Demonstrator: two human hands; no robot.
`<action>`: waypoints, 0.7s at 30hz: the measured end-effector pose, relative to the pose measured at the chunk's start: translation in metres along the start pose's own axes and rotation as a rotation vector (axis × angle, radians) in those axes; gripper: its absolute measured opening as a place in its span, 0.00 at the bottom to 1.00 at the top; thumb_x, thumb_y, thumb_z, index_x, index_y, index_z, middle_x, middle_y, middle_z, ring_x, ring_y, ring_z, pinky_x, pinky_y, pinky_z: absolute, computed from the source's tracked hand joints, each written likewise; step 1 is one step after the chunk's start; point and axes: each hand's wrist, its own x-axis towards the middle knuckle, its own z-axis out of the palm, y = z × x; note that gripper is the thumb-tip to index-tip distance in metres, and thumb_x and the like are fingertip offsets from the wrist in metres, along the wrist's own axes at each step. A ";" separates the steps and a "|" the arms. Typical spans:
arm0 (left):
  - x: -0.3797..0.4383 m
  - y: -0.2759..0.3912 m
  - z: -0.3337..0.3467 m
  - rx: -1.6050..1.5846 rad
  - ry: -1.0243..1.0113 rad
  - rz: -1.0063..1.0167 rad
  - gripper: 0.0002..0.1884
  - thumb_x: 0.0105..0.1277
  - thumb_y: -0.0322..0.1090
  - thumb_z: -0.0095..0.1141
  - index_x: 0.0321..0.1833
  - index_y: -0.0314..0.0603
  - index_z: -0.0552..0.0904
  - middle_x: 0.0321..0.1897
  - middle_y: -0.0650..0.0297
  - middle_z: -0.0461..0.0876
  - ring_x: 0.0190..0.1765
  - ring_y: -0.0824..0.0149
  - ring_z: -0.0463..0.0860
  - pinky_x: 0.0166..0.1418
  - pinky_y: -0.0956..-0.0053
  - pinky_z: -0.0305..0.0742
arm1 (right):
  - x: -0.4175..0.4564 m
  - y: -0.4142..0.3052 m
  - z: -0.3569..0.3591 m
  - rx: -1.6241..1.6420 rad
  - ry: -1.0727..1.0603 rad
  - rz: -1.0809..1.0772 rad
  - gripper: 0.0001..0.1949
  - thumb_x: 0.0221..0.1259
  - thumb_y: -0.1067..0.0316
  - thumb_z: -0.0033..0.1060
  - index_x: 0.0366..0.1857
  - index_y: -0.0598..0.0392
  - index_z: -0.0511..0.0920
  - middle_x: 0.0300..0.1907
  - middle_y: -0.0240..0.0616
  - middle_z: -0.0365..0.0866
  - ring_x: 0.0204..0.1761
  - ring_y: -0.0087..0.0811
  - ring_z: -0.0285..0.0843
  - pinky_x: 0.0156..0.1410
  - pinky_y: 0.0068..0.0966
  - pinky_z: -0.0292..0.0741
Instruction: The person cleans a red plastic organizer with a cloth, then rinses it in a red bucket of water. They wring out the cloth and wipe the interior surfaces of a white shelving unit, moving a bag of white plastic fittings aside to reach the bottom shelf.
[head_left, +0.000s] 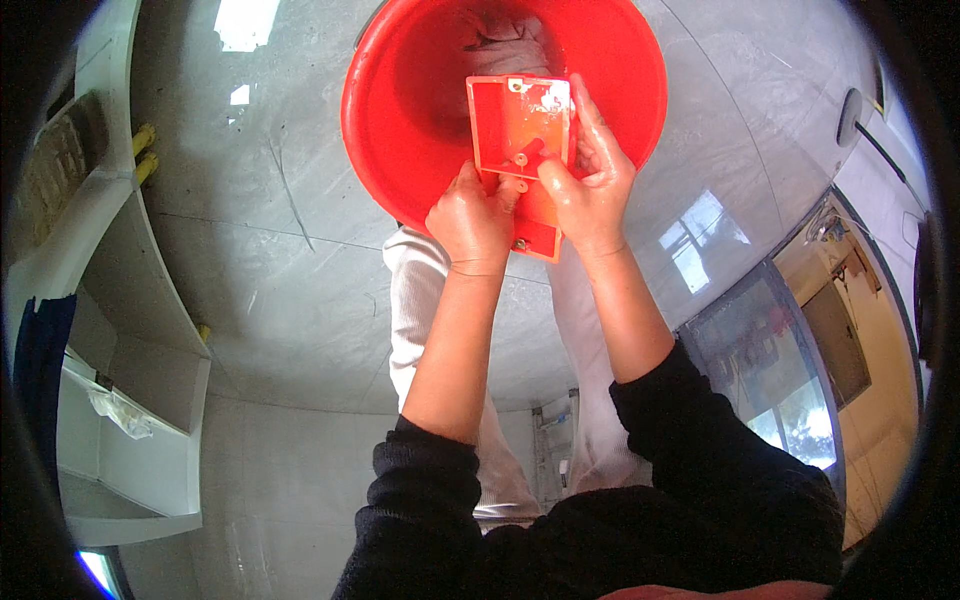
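Observation:
Both my hands hold a red-orange plastic electrical mounting box (501, 124) over a large red bucket (367, 142). The box's open side faces me, and white specks or glare show on its upper right inner face. My left hand (476, 217) grips the lower left, its thumb near a small screw post. My right hand (596, 180) holds the right side, with the thumb at the front edge. A second box-like section (536, 238) extends below; whether it is joined or separate, I cannot tell. My hands look wet. A greyish cloth (510, 49) lies inside the bucket.
The bucket stands on a grey tiled floor (300, 157), just beyond my legs. White shelving (142, 262) curves along the left, with a dark blue cloth (41, 367) over its edge. To the right are a glossy dark panel (757, 360) and a wooden board (862, 442).

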 end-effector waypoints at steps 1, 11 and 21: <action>0.000 0.000 -0.001 0.029 0.014 -0.002 0.16 0.51 0.49 0.64 0.31 0.42 0.82 0.21 0.52 0.81 0.28 0.50 0.82 0.31 0.61 0.75 | 0.000 0.000 0.001 0.016 -0.001 0.017 0.34 0.39 0.84 0.53 0.61 0.68 0.65 0.61 0.48 0.68 0.61 0.33 0.67 0.65 0.28 0.64; 0.002 0.013 0.000 0.055 0.009 -0.077 0.18 0.56 0.51 0.58 0.24 0.42 0.77 0.22 0.51 0.80 0.28 0.49 0.81 0.30 0.60 0.74 | -0.009 0.009 -0.001 -0.013 0.035 0.057 0.32 0.41 0.83 0.53 0.60 0.65 0.66 0.55 0.45 0.74 0.55 0.28 0.73 0.60 0.25 0.70; -0.010 -0.013 0.021 -1.039 -0.534 -0.296 0.23 0.43 0.27 0.67 0.45 0.38 0.74 0.38 0.59 0.83 0.41 0.65 0.83 0.41 0.70 0.76 | 0.008 0.013 -0.014 0.109 0.153 0.326 0.31 0.44 0.86 0.49 0.61 0.64 0.66 0.48 0.40 0.78 0.44 0.23 0.77 0.48 0.19 0.75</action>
